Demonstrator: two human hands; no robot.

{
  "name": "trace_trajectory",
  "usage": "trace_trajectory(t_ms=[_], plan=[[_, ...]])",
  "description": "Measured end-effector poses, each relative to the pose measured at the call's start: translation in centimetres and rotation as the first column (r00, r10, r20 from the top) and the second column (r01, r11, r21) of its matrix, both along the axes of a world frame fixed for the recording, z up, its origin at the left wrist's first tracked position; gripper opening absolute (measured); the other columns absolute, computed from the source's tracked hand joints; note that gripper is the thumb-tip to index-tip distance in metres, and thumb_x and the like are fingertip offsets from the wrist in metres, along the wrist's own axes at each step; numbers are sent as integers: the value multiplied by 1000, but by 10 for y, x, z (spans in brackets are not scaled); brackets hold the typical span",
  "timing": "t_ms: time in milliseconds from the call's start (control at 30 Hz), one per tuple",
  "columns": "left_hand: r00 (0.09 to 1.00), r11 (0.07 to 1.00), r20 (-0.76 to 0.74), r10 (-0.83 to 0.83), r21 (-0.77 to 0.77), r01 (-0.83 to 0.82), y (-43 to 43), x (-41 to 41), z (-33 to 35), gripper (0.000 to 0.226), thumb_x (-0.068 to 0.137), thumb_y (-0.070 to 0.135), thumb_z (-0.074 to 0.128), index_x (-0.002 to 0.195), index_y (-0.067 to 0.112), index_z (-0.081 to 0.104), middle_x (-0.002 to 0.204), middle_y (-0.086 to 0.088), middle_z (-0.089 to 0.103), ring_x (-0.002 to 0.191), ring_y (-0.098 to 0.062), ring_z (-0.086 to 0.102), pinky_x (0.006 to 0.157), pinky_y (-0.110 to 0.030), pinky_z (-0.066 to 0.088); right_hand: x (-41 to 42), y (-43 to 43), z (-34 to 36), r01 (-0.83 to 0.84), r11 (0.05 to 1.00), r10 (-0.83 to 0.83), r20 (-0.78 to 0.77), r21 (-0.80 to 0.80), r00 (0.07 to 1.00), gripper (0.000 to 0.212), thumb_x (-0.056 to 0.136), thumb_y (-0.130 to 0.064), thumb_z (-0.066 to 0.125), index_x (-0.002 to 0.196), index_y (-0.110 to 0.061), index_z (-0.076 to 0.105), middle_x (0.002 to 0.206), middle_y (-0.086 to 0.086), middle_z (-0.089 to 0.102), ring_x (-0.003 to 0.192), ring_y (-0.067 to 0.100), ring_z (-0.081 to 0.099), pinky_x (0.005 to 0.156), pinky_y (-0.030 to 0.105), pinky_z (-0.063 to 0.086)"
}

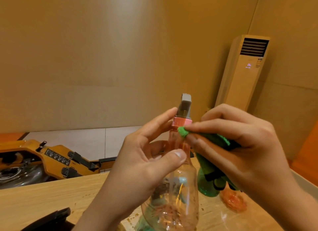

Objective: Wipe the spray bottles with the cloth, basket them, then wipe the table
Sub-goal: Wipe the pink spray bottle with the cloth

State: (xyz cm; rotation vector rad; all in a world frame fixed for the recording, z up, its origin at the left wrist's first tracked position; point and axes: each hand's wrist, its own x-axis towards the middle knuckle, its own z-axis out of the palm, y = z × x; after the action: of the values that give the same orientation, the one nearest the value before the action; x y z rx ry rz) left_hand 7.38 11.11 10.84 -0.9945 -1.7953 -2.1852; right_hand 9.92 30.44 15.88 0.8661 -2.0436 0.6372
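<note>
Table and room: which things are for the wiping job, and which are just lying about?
For the job: pink spray bottle in the left hand, green cloth in the right hand, green bottle, crumb-speckled table.
Just lying about: air conditioner, yellow machine on the floor, black object.

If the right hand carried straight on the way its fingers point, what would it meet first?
The neck of the spray bottle, just under its pink collar. The green cloth pinched in the right hand seems to touch it now, though depth is unclear.
</note>
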Motion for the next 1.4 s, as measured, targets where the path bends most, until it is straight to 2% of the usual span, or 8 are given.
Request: trace_trajectory(t_ms=[400, 567, 733, 833, 933, 1133, 1300, 1400], plan=[[999, 995, 6, -42, 85, 41, -1, -1, 0, 63, 83, 5, 70, 136, 40, 64, 134, 5, 69, 109, -33, 74, 95, -42, 60, -2, 1, 2, 29, 999, -28, 16, -41, 999, 16, 86, -24, 76, 101, -19, 80, 91, -8, 66, 86, 11, 66, 70, 11, 47], [998, 990, 26, -62, 132, 58, -7, -2, 3, 65, 82, 3, 69, 137, 37, 64, 135, 5, 69, 108, -33, 74, 88, -36, 61, 1, -3, -1, -89, 996, 86, 102, 29, 991, 17, 90, -29, 75, 104, -21, 80, 94, -9, 66, 88, 11, 67, 69, 16, 51], [996, 986, 30, -83, 145, 78, -3, 1, 5, 63, 84, 4, 67, 136, 38, 63, 137, 5, 68, 103, -37, 74, 92, -43, 60, -4, -5, 5, -10, 996, 13, 28, -86, 1000, 15, 87, -24, 76, 101, -20, 80, 93, -8, 67, 89, 14, 68, 68, 19, 53], [997, 982, 32, -64, 179, 57, -6, -1, 7, 63, 83, 1, 67, 137, 35, 64, 136, 2, 68, 104, -38, 73, 90, -48, 61, -1, -4, 3, -90, 996, 89, 110, 3, 990, 15, 89, -28, 76, 102, -21, 80, 95, -11, 67, 89, 11, 68, 69, 17, 53], [998, 983, 27, -56, 175, 51, -10, -2, 8, 63, 83, 1, 67, 136, 35, 64, 136, 2, 68, 105, -39, 73, 90, -44, 62, 0, -3, 1, -106, 994, 102, 147, 16, 984, 12, 88, -29, 78, 100, -25, 80, 93, -13, 66, 89, 10, 68, 70, 15, 51], [989, 976, 16, -147, 163, 143, -3, 4, 6, 57, 88, 6, 63, 136, 35, 62, 137, 3, 67, 117, -25, 71, 92, -29, 58, -3, -10, 6, -50, 981, 67, 84, -186, 994, 13, 86, -23, 76, 98, -22, 79, 93, -11, 70, 90, 16, 69, 70, 18, 53], [985, 975, 13, -173, 147, 169, -2, 4, 6, 53, 92, 5, 58, 136, 33, 61, 138, 4, 66, 121, -23, 69, 92, -24, 56, -4, -11, 2, -75, 960, 126, 179, -271, 976, 12, 88, -26, 72, 99, -27, 78, 100, -10, 74, 96, 19, 73, 75, 32, 59], [995, 995, 0, -96, 29, 96, -2, 4, 4, 51, 93, 18, 58, 135, 47, 57, 137, 17, 64, 123, -13, 66, 92, -21, 55, -6, -12, 0, -48, 963, 99, 181, -266, 978, 13, 87, -26, 73, 99, -28, 78, 100, -12, 75, 99, 17, 72, 78, 29, 59]])
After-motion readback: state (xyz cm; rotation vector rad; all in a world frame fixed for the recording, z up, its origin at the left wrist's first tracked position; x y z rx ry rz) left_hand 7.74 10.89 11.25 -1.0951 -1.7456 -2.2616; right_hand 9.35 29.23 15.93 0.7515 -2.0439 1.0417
